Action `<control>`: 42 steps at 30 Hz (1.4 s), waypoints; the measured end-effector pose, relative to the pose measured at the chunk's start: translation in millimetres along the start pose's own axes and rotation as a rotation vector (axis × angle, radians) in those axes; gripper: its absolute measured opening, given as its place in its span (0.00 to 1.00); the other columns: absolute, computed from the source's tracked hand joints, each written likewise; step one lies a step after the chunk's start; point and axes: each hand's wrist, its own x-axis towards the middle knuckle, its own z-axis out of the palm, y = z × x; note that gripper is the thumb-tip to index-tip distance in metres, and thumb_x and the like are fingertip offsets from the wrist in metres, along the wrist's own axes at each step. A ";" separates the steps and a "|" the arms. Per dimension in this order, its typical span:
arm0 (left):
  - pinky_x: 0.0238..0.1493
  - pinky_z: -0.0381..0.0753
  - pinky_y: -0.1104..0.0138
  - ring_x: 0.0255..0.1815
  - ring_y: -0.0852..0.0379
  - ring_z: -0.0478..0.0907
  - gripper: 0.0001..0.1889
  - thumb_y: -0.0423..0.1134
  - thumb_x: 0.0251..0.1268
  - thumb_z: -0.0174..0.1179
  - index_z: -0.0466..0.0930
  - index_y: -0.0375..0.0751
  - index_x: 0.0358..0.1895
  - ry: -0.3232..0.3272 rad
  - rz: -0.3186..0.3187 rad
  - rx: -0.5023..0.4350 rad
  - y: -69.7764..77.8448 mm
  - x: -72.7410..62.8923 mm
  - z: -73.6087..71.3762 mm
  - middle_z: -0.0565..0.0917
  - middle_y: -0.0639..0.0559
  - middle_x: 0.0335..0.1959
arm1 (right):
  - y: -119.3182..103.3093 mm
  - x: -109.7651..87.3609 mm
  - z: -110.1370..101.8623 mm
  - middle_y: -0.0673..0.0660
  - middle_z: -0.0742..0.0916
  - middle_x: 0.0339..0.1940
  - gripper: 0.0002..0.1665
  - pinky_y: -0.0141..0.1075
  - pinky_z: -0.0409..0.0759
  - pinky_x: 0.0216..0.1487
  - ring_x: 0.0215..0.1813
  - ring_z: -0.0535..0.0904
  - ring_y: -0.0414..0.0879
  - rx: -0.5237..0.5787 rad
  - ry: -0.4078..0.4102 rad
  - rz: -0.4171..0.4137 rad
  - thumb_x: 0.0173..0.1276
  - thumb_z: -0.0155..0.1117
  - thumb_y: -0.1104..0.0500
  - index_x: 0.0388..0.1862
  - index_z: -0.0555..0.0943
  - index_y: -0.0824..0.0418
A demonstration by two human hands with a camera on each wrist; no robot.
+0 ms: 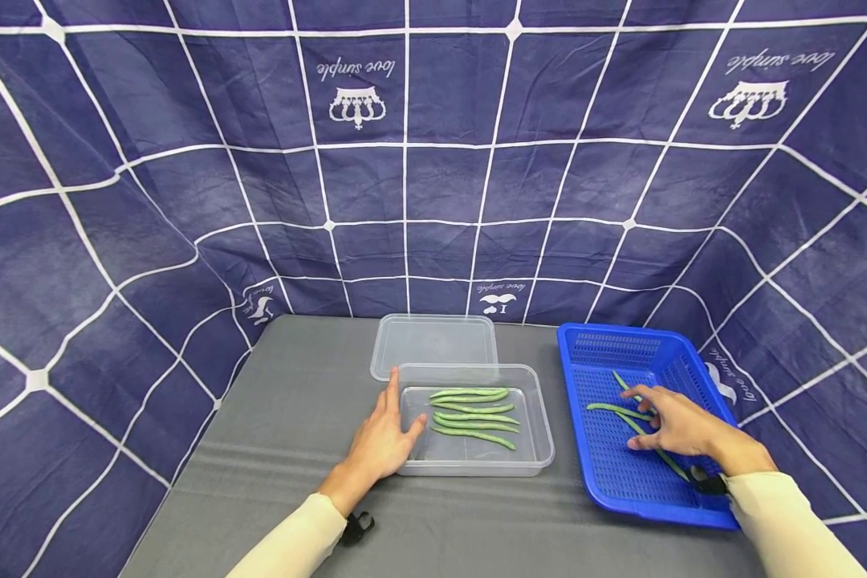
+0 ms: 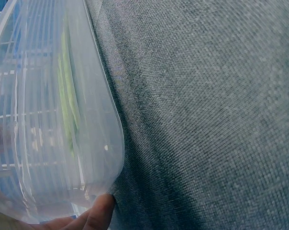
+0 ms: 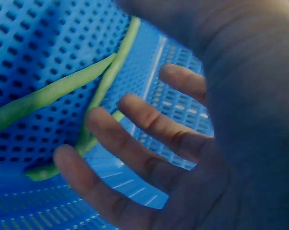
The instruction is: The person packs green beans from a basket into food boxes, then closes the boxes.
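Currently, the fingers of the right hand (image 1: 675, 421) spread half-bent, gripping nothing, over 3 slender green beans (image 1: 607, 407) in the perforated blue basket (image 1: 614, 457), lower right; their crossing could tangle a pinch. Straight fingers of the left hand (image 1: 383, 441) touch the clear, rectangular container (image 1: 477, 467), lower centre, holding more beans (image 1: 471, 434); harder pressure might slide it.

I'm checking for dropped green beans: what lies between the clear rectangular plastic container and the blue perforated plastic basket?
In the head view, only a bare strip of grey fabric tabletop lies between the container and the basket.
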 end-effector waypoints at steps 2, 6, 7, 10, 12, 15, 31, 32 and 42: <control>0.63 0.89 0.32 0.65 0.22 0.89 0.56 0.58 0.85 0.67 0.41 0.44 0.99 0.005 0.006 0.000 0.0 0.6 0.1 0.77 0.29 0.83 | 4.5 -2.1 0.1 0.59 0.91 0.48 0.46 0.36 0.81 0.42 0.38 0.84 0.38 0.019 -0.034 0.013 0.56 0.98 0.50 0.69 0.84 0.62; 0.62 0.89 0.32 0.64 0.22 0.90 0.56 0.58 0.85 0.67 0.42 0.44 0.99 0.009 0.008 -0.001 0.5 0.6 0.1 0.77 0.29 0.83 | 11.1 -4.4 0.0 0.56 0.90 0.43 0.42 0.38 0.83 0.41 0.35 0.84 0.38 0.026 -0.093 0.027 0.55 0.97 0.57 0.65 0.83 0.62; 0.62 0.89 0.33 0.64 0.22 0.90 0.56 0.58 0.85 0.68 0.42 0.44 0.99 0.010 0.009 -0.001 0.5 0.9 0.3 0.77 0.29 0.83 | 12.0 -5.1 0.1 0.55 0.89 0.42 0.42 0.38 0.83 0.41 0.36 0.83 0.39 0.026 -0.108 0.034 0.54 0.97 0.58 0.64 0.83 0.62; 0.63 0.89 0.32 0.65 0.22 0.89 0.56 0.58 0.85 0.67 0.42 0.44 0.99 0.009 0.008 -0.003 0.8 -0.2 -0.2 0.77 0.29 0.83 | 13.9 -7.2 1.3 0.52 0.86 0.38 0.41 0.39 0.80 0.42 0.38 0.80 0.43 0.017 -0.152 0.062 0.53 0.96 0.63 0.62 0.83 0.62; 0.63 0.88 0.32 0.65 0.22 0.89 0.56 0.57 0.85 0.68 0.42 0.43 0.99 0.008 0.010 -0.004 0.5 -0.2 -0.2 0.77 0.29 0.83 | 14.1 -8.4 3.1 0.51 0.84 0.36 0.41 0.38 0.78 0.42 0.39 0.78 0.44 0.020 -0.177 0.090 0.51 0.94 0.66 0.62 0.82 0.61; 0.63 0.88 0.32 0.66 0.22 0.89 0.56 0.57 0.85 0.67 0.41 0.43 0.99 0.003 0.009 -0.001 1.1 -1.0 -0.3 0.77 0.29 0.84 | 14.3 -11.0 5.8 0.50 0.83 0.35 0.41 0.36 0.75 0.40 0.37 0.77 0.45 0.033 -0.198 0.119 0.50 0.92 0.70 0.62 0.81 0.62; 0.66 0.87 0.31 0.69 0.21 0.88 0.56 0.58 0.85 0.67 0.40 0.43 0.99 -0.001 0.009 -0.009 1.9 -2.4 -0.2 0.75 0.29 0.85 | 22.2 -16.2 13.1 0.49 0.83 0.31 0.38 0.33 0.76 0.32 0.31 0.74 0.39 0.062 -0.138 0.064 0.47 0.80 0.79 0.56 0.79 0.58; 0.66 0.87 0.31 0.70 0.21 0.87 0.56 0.58 0.85 0.66 0.40 0.44 0.99 -0.002 0.008 -0.010 1.9 -2.4 -0.2 0.75 0.29 0.85 | 22.4 -16.5 13.3 0.48 0.84 0.31 0.37 0.33 0.75 0.32 0.31 0.74 0.38 0.062 -0.126 0.053 0.47 0.79 0.79 0.55 0.79 0.58; 0.66 0.87 0.31 0.69 0.21 0.88 0.56 0.58 0.86 0.66 0.40 0.45 0.99 -0.004 0.003 -0.012 1.8 -2.3 0.3 0.75 0.30 0.86 | 17.9 -16.6 11.3 0.45 0.84 0.33 0.34 0.33 0.76 0.36 0.33 0.75 0.31 0.058 -0.027 -0.054 0.49 0.76 0.77 0.56 0.81 0.58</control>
